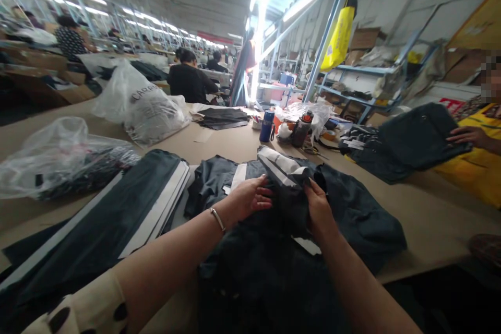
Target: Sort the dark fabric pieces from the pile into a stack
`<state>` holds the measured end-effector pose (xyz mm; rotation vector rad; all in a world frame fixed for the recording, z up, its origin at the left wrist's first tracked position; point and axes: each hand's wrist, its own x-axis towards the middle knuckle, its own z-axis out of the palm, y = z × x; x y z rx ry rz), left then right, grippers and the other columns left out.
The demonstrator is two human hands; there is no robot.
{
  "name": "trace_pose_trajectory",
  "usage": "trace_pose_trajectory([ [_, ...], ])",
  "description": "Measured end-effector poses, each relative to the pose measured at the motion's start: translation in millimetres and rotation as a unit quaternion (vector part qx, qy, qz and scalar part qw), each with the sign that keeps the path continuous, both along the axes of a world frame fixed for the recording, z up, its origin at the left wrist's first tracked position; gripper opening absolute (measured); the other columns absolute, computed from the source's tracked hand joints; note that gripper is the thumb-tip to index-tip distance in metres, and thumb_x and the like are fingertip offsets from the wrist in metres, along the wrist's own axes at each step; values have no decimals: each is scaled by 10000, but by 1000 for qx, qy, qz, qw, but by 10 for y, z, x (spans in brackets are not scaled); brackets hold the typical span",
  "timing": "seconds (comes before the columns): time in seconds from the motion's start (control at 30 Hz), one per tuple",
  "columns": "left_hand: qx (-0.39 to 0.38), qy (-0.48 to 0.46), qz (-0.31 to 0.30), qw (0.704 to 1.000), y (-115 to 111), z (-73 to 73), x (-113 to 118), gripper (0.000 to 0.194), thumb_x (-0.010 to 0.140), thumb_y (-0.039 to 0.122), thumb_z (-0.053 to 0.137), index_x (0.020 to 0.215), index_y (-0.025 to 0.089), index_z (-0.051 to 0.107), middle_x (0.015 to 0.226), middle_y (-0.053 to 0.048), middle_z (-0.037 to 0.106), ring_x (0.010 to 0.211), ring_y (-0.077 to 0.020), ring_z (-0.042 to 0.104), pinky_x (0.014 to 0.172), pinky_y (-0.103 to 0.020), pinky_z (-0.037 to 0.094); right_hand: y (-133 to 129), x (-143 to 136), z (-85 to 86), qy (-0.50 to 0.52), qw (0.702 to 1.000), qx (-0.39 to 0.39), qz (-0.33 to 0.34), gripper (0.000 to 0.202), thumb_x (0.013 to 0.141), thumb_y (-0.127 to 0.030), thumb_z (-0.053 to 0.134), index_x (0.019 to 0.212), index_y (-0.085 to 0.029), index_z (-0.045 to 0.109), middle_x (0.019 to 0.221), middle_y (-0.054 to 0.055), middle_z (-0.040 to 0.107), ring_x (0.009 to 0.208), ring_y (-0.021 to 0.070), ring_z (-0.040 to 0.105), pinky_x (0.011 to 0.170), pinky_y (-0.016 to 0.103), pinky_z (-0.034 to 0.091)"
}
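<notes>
Dark fabric [344,219] lies bunched at table centre, a white-lined piece [284,167] on top at 12 o'clock of both hands. Left hand [250,198] rests on the cloth, fingers curled together; right hand [319,206] pinches a fold between thumb and fingers. Risk — the loose heap may slide off the near table [430,229] edge if tugged. Bag [144,104] at 10 o'clock carries print, possibly "CARO" — too blurred to confirm.

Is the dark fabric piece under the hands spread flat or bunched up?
Bunched up. The dark fabric piece rises in folds between the left hand and right hand, its white-lined edge turned over on top.
</notes>
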<state>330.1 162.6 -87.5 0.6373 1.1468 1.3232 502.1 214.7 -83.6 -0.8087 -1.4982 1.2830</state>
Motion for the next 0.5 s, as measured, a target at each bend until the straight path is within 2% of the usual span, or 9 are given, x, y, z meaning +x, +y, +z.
trace_pose_trajectory([
  [0.03, 5, -31, -17, 999, 13, 4, 25, 304, 907, 411, 437, 966, 121, 507, 832, -102, 587, 594, -152, 593, 559, -282, 523, -120, 23, -52, 43, 998, -45, 11, 490, 761, -509, 606, 1139, -198, 627, 941, 49, 691, 824, 207, 646, 754, 325, 520],
  [0.1, 23, -69, -19, 997, 42, 15, 48, 282, 894, 395, 474, 913, 121, 540, 796, -88, 593, 614, -159, 605, 551, -269, 521, -327, 65, -208, 57, 996, -71, 25, 461, 757, -495, 632, 1120, -211, 640, 970, 46, 686, 869, 211, 641, 802, 340, 512],
  [0.2, 42, -79, 27, 996, 38, 72, 11, 111, 852, 229, 546, 914, 137, 545, 772, -46, 598, 585, -131, 596, 518, -236, 515, -471, 170, -413, 7, 999, -35, 37, 427, 781, -454, 626, 1108, -180, 643, 1043, 70, 664, 982, 220, 611, 913, 363, 467],
  [0.27, 49, -69, 51, 995, 0, 146, -35, 120, 816, 123, 549, 935, 136, 551, 761, -36, 606, 558, -116, 588, 498, -216, 508, -474, 278, -388, -3, 999, 4, 40, 494, 788, -392, 615, 1239, -200, 551, 1177, 81, 601, 1072, 219, 570, 936, 363, 456],
  [0.3, 57, -59, 59, 995, -18, 186, -54, 153, 800, 104, 556, 950, 135, 559, 758, -37, 613, 561, -120, 593, 500, -215, 511, -470, 335, -305, 4, 999, 34, 38, 554, 790, -350, 599, 1315, -228, 470, 1254, 78, 548, 1115, 214, 543, 937, 359, 455],
  [0.37, 88, -17, 75, 993, -44, 259, -54, 239, 755, 115, 603, 991, 143, 577, 789, -49, 640, 605, -149, 619, 526, -237, 527, -488, 416, -19, -4, 992, 126, 28, 617, 793, -271, 550, 1380, -280, 359, 1333, 59, 466, 1162, 198, 499, 927, 344, 455],
  [0.43, 138, 29, 53, 989, -73, 314, 30, 325, 709, 196, 675, 1020, 153, 591, 827, -55, 660, 617, -160, 619, 538, -245, 524, -548, 414, 325, -78, 969, 234, 21, 569, 802, -239, 526, 1354, -276, 397, 1314, 52, 472, 1167, 189, 478, 943, 336, 437],
  [0.5, 198, 112, 29, 973, -137, 350, 203, 357, 669, 294, 712, 982, 151, 616, 819, -51, 669, 619, -162, 609, 547, -239, 511, -614, 326, 588, -154, 943, 296, 20, 526, 812, -273, 556, 1325, -242, 445, 1297, 63, 483, 1185, 198, 454, 994, 348, 399],
])
